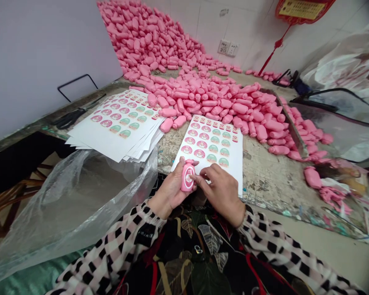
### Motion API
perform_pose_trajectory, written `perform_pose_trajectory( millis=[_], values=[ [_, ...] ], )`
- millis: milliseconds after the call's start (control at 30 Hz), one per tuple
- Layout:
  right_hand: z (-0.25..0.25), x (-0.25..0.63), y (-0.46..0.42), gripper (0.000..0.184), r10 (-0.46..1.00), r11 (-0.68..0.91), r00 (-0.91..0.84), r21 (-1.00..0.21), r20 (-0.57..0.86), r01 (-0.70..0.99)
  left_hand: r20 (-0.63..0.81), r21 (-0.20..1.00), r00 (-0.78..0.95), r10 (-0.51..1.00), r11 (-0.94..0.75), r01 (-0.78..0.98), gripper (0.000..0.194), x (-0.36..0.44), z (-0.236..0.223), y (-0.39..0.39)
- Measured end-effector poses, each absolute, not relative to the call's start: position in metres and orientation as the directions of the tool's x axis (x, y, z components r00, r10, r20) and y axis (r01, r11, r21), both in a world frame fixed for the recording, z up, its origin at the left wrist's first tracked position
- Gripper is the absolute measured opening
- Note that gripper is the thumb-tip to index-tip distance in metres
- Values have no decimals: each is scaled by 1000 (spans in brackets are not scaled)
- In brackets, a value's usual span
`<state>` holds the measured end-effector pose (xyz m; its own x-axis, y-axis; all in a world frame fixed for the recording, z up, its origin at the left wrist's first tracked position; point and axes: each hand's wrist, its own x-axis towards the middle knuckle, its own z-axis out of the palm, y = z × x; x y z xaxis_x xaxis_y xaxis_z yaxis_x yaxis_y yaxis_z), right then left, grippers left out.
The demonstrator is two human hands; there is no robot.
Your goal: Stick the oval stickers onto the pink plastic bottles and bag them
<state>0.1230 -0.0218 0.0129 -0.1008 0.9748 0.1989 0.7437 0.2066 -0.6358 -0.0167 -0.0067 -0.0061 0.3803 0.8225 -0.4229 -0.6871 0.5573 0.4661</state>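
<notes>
My left hand (172, 189) is closed around a small pink plastic bottle (187, 189), held upright with its neck at the top. An oval pink-and-white sticker (189, 175) lies on the bottle's front. My right hand (219, 187) has its fingers curled, and a fingertip touches the sticker; whether it pinches anything is hidden. Just beyond my hands lies a sheet of stickers (208, 141), with pink ovals on its left side, green ones on its right and small red ones along the far edge.
A stack of sticker sheets (104, 139) lies to the left. Behind spreads a large heap of pink bottles (203, 92), with a wooden strip (290, 123) at its right. A clear plastic bag (80, 205) hangs at the table's front left. Pink scraps (335, 196) lie at the right.
</notes>
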Motion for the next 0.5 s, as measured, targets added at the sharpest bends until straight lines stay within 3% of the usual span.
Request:
perform_pose_trajectory(
  millis=[67, 100, 167, 233, 333, 500],
  values=[
    [15, 124, -20, 26, 976, 187, -71, -617, 207, 765, -418, 482, 378, 826, 554, -678, 42, -16, -7, -7],
    [14, 124, -17, 27, 985, 146, -45, -676, 164, 722, -421, 496, 374, 826, 555, -668, 43, -15, -7, -7],
    [12, 121, -12, 33, 1000, 10, -30, -861, -6, 508, -436, 537, 352, 828, 554, -637, 43, -12, -6, -8],
    [10, 117, -8, 38, 975, -174, -104, -965, -197, 198, -441, 595, 334, 833, 550, -586, 45, -11, -2, -11],
    [8, 112, -6, 38, 916, -357, -231, -929, -328, -96, -398, 707, 389, 831, 548, -446, 48, -12, 6, -16],
    [4, 110, -8, 36, 939, -320, -200, -922, -279, -219, -342, 837, 473, 812, 492, -238, 39, -15, 11, -23]
  ],
)
